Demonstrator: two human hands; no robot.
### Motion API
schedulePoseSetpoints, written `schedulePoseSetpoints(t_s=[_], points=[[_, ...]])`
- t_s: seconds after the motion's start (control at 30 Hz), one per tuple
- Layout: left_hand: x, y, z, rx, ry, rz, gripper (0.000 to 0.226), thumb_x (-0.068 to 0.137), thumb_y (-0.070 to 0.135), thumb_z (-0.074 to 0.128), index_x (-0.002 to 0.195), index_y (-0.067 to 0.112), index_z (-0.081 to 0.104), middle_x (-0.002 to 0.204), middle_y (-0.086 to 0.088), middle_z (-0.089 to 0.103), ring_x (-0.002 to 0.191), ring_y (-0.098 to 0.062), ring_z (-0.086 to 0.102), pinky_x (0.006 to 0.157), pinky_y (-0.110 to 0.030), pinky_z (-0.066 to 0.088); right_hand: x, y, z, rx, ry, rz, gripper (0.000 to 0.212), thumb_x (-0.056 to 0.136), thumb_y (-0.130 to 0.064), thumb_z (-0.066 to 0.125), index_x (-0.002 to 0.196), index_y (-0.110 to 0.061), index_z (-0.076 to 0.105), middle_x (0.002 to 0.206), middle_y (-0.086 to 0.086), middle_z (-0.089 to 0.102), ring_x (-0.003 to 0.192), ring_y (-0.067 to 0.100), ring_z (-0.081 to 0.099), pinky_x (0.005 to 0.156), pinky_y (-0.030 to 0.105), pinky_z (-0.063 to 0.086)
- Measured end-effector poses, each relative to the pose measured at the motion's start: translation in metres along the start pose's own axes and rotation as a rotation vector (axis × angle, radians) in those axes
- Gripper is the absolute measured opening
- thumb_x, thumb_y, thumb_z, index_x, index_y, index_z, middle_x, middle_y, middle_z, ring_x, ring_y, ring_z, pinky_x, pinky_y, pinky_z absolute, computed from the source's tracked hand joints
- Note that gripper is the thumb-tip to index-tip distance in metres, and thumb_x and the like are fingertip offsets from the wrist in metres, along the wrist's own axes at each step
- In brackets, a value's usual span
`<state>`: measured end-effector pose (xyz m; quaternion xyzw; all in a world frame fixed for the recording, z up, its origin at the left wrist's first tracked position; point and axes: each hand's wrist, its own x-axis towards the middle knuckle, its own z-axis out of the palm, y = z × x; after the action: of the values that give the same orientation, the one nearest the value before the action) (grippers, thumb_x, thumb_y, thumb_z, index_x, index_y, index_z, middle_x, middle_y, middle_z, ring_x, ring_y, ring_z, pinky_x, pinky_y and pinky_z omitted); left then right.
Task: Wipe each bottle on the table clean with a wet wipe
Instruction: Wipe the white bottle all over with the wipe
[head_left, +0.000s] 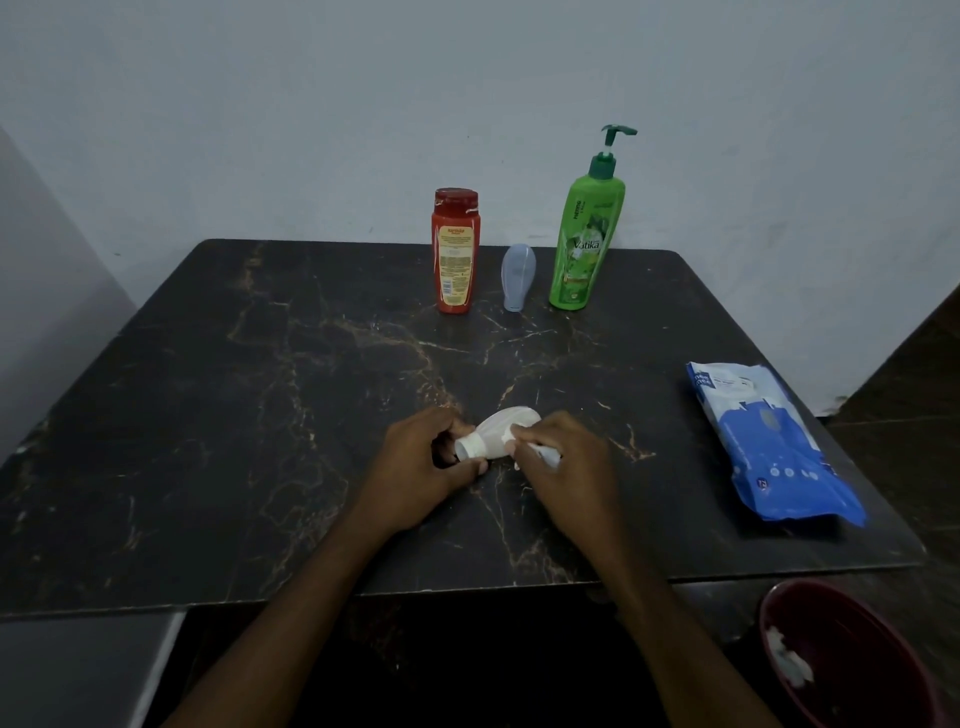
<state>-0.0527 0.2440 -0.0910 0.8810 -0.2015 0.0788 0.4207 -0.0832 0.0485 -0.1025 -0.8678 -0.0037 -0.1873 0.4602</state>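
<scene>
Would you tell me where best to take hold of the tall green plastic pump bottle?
Probably grip the tall green pump bottle round its waist, from the right: it stands upright, its pump neck is slim, and the small grey bottle stands close on its left.

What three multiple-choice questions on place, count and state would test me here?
1. Where does the wipes pack lie? A) on the table's right side B) on the floor C) in a lap
2. How many bottles are at the table's far side? A) one B) three C) five
3. What about the white bottle? A) standing untouched B) held and wiped C) tipped over alone

Answers: 1 A, it lies right of the hands. 2 B, red bottle, grey bottle, green pump bottle. 3 B, left hand grips it, right hand presses a wipe on it.
</scene>
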Motion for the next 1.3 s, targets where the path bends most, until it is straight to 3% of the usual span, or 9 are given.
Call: schedulePoseSetpoints(t_s=[0.1, 0.27, 0.47, 0.6, 0.8, 0.93, 1.03, 1.17, 1.3], points=[[0.0, -0.001, -0.001, 0.015, -0.001, 0.008, 0.029, 0.074, 0.025, 0.089, 0.096, 0.022, 0.071, 0.088, 0.013, 0.067, 0.078, -0.008, 0.062, 0.064, -0.019, 0.048, 0.0, 0.001, 0.001, 0.002, 0.034, 0.014, 0.011, 0.088, -0.02, 0.073, 0.098, -0.018, 0.077, 0.089, -0.009, 0.064, 0.083, 0.0, 0.061, 0.07, 0.006, 0.04], [0.0, -0.002, 0.0, 0.0, -0.011, -0.012, 0.029, 0.074, 0.025, 0.089, 0.097, 0.024, 0.07, 0.09, 0.013, 0.068, 0.081, -0.009, 0.062, 0.067, -0.023, 0.05, 0.006, 0.004, -0.001, -0.014, 0.149, 0.241, 0.012, 0.092, -0.027, 0.067, 0.098, -0.019, 0.075, 0.092, -0.008, 0.063, 0.079, -0.002, 0.058, 0.061, 0.004, 0.037], [0.0, 0.002, 0.001, 0.034, 0.002, -0.003, 0.027, 0.074, 0.026, 0.089, 0.093, 0.023, 0.069, 0.086, 0.014, 0.066, 0.08, -0.006, 0.061, 0.064, -0.016, 0.047, -0.002, -0.001, 0.004, -0.016, 0.066, 0.004, 0.012, 0.09, -0.018, 0.07, 0.1, -0.014, 0.075, 0.093, -0.005, 0.065, 0.082, 0.003, 0.061, 0.071, 0.002, 0.039], [-0.001, 0.003, 0.001, 0.03, 0.01, 0.007, 0.026, 0.074, 0.027, 0.089, 0.091, 0.022, 0.069, 0.085, 0.014, 0.066, 0.08, -0.005, 0.062, 0.065, -0.013, 0.045, -0.006, -0.004, 0.007, 0.058, -0.094, -0.16, 0.019, 0.087, -0.014, 0.073, 0.106, -0.013, 0.076, 0.095, -0.005, 0.067, 0.087, 0.004, 0.065, 0.077, 0.014, 0.049], [-0.001, 0.003, 0.0, 0.022, 0.004, -0.009, 0.027, 0.075, 0.027, 0.089, 0.093, 0.023, 0.069, 0.085, 0.013, 0.067, 0.08, -0.006, 0.062, 0.065, -0.017, 0.048, -0.004, 0.0, 0.007, 0.008, 0.049, -0.063, 0.013, 0.087, -0.019, 0.072, 0.099, -0.016, 0.078, 0.089, -0.005, 0.068, 0.081, 0.005, 0.064, 0.075, 0.023, 0.052], [-0.001, 0.004, 0.001, 0.014, 0.005, -0.003, 0.028, 0.075, 0.025, 0.089, 0.094, 0.021, 0.069, 0.088, 0.012, 0.067, 0.083, -0.006, 0.061, 0.067, -0.019, 0.049, 0.0, 0.002, 0.002, -0.045, 0.14, 0.084, 0.01, 0.089, -0.024, 0.07, 0.095, -0.019, 0.077, 0.086, -0.005, 0.066, 0.078, 0.006, 0.062, 0.067, 0.015, 0.045], [-0.001, 0.003, 0.001, 0.018, 0.01, 0.004, 0.028, 0.075, 0.024, 0.088, 0.095, 0.02, 0.069, 0.089, 0.011, 0.067, 0.082, -0.008, 0.062, 0.067, -0.021, 0.05, -0.001, 0.001, 0.006, -0.06, 0.109, -0.036, 0.011, 0.088, -0.018, 0.07, 0.096, -0.017, 0.077, 0.087, -0.004, 0.065, 0.078, 0.008, 0.062, 0.07, 0.023, 0.05], [-0.001, 0.001, 0.002, 0.019, 0.002, 0.025, 0.028, 0.076, 0.026, 0.088, 0.096, 0.022, 0.069, 0.09, 0.012, 0.067, 0.081, -0.008, 0.063, 0.068, -0.019, 0.05, -0.006, -0.002, 0.01, 0.03, -0.044, -0.203, 0.014, 0.088, -0.013, 0.072, 0.102, -0.012, 0.076, 0.093, -0.004, 0.065, 0.085, 0.006, 0.064, 0.077, 0.018, 0.05], [-0.002, 0.0, 0.002, 0.023, 0.003, 0.042, 0.031, 0.074, 0.021, 0.089, 0.099, 0.021, 0.07, 0.093, 0.011, 0.068, 0.083, -0.007, 0.063, 0.071, -0.022, 0.051, -0.006, 0.001, 0.01, 0.015, 0.042, -0.117, 0.013, 0.087, -0.018, 0.073, 0.1, -0.016, 0.077, 0.093, -0.008, 0.066, 0.086, 0.003, 0.063, 0.077, 0.012, 0.046]])
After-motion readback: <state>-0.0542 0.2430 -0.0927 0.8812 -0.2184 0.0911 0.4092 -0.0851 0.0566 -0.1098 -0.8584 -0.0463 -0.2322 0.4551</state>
